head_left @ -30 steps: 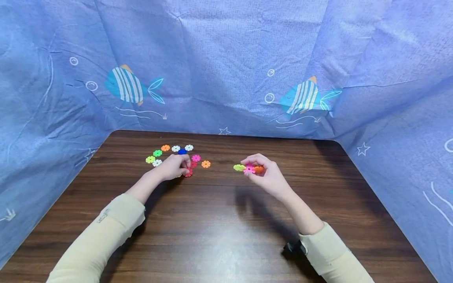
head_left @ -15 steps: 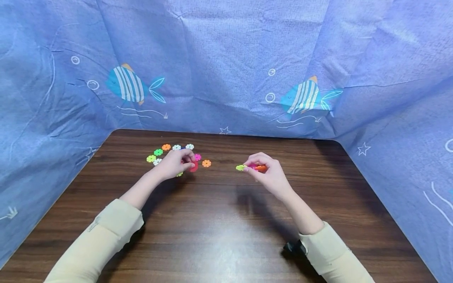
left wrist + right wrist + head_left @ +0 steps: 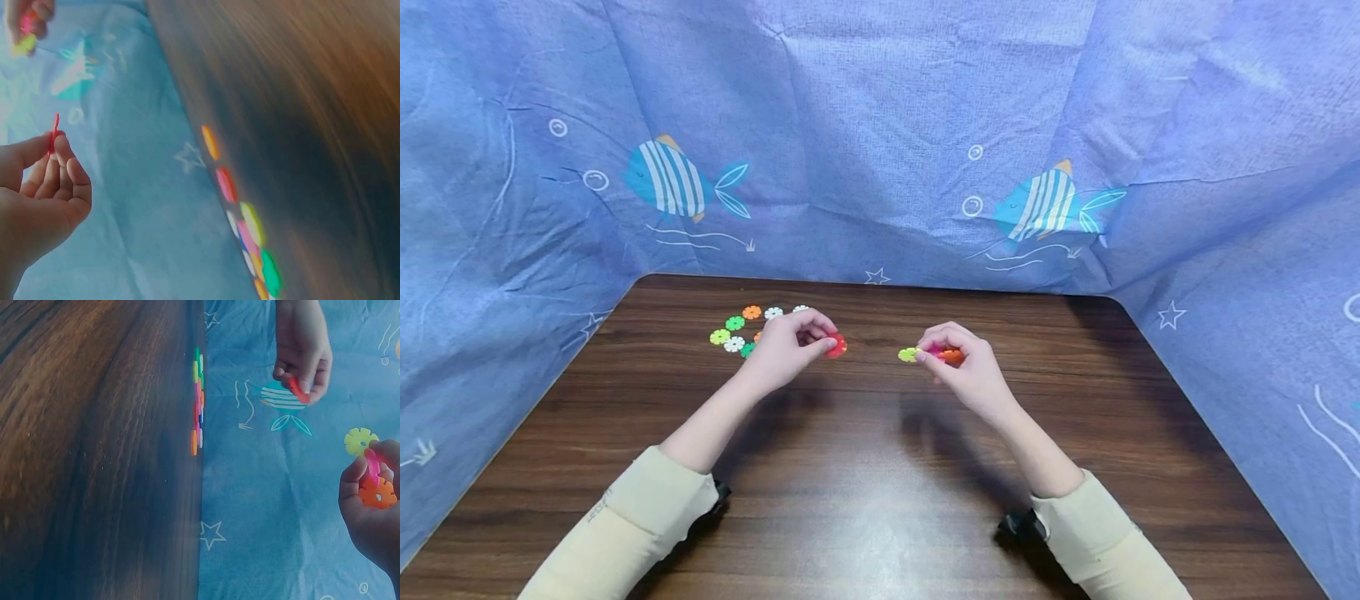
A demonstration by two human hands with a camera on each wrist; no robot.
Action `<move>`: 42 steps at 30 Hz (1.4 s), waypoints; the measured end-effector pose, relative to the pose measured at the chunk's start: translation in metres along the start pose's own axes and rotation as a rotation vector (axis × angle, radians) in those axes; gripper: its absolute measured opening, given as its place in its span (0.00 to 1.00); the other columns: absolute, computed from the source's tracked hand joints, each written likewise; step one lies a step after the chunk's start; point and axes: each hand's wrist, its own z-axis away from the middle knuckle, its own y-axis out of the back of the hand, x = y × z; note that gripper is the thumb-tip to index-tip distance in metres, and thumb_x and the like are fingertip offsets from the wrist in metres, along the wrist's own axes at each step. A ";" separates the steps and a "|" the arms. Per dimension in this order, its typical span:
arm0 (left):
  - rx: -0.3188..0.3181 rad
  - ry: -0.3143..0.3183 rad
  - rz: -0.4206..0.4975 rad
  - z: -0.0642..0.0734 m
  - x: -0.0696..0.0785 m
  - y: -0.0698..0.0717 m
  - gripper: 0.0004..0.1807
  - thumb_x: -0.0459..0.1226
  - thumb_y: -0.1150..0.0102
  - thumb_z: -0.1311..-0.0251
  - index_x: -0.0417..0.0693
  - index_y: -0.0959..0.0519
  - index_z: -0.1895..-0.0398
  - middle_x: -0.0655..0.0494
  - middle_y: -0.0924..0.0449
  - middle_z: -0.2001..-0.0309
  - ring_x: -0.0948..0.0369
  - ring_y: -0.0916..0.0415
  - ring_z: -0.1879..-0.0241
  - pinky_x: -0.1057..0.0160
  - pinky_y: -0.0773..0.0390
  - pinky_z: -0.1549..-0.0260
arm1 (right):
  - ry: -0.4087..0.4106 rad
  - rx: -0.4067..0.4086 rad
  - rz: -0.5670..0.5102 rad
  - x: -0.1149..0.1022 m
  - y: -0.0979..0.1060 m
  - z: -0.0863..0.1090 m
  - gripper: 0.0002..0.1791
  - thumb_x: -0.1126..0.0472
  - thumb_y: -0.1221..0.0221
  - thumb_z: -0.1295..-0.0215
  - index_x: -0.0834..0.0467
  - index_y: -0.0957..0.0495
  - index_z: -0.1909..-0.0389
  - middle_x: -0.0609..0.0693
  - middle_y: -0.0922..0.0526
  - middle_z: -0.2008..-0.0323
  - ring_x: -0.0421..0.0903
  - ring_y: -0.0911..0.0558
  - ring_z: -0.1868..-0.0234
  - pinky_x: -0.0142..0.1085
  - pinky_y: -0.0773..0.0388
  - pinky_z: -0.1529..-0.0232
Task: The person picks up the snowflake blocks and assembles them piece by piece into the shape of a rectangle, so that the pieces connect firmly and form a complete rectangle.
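Between thumb and fingertips my left hand (image 3: 786, 350) pinches a red flower-shaped disc (image 3: 837, 346), raised over the table; the left wrist view shows this disc (image 3: 55, 128) edge-on. My right hand (image 3: 966, 367) grips a small joined chain of notched discs by its pink disc (image 3: 373, 465). A yellow-green disc (image 3: 360, 442) and an orange disc (image 3: 378, 494) are slotted onto either side of that pink one. The chain's yellow-green end points toward the left hand, and a gap separates the red disc from it.
Several loose flower discs, among them an orange one (image 3: 752, 312), a green one (image 3: 734, 322) and a white one (image 3: 773, 313), lie at the table's back left, some hidden behind the left hand. A blue fish-print cloth (image 3: 880, 167) hangs around the brown wooden table (image 3: 865, 467).
My left hand has lifted the red disc from the pile and carried it right, toward the right hand. In the right hand the pink disc has turned from face-on to nearly edge-on.
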 end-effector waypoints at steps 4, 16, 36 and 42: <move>0.033 0.067 0.171 0.006 0.015 -0.005 0.07 0.33 0.35 0.45 0.41 0.19 0.63 0.49 0.17 0.70 0.60 0.20 0.72 0.68 0.21 0.72 | 0.012 0.004 0.009 -0.002 -0.001 0.000 0.04 0.72 0.37 0.43 0.68 0.21 0.67 0.60 0.21 0.61 0.48 0.22 0.76 0.42 0.19 0.77; 0.087 0.134 0.424 0.013 0.040 -0.028 0.10 0.32 0.34 0.46 0.38 0.21 0.62 0.45 0.16 0.70 0.54 0.17 0.72 0.64 0.18 0.71 | 0.016 0.021 -0.033 -0.002 -0.007 0.001 0.04 0.73 0.37 0.44 0.69 0.21 0.68 0.61 0.22 0.61 0.38 0.20 0.71 0.45 0.18 0.73; 0.113 0.175 0.518 0.016 0.051 -0.044 0.09 0.31 0.33 0.47 0.36 0.22 0.66 0.43 0.16 0.71 0.56 0.16 0.75 0.61 0.17 0.71 | 0.123 0.038 0.026 -0.007 -0.014 0.002 0.05 0.75 0.35 0.49 0.69 0.20 0.70 0.59 0.21 0.64 0.39 0.21 0.68 0.37 0.17 0.71; 0.135 0.172 0.539 0.016 0.053 -0.048 0.08 0.29 0.34 0.47 0.35 0.23 0.67 0.42 0.16 0.72 0.58 0.16 0.76 0.56 0.17 0.71 | 0.155 0.062 0.026 -0.004 -0.017 0.001 0.06 0.75 0.34 0.50 0.69 0.20 0.70 0.59 0.21 0.65 0.40 0.21 0.64 0.34 0.18 0.71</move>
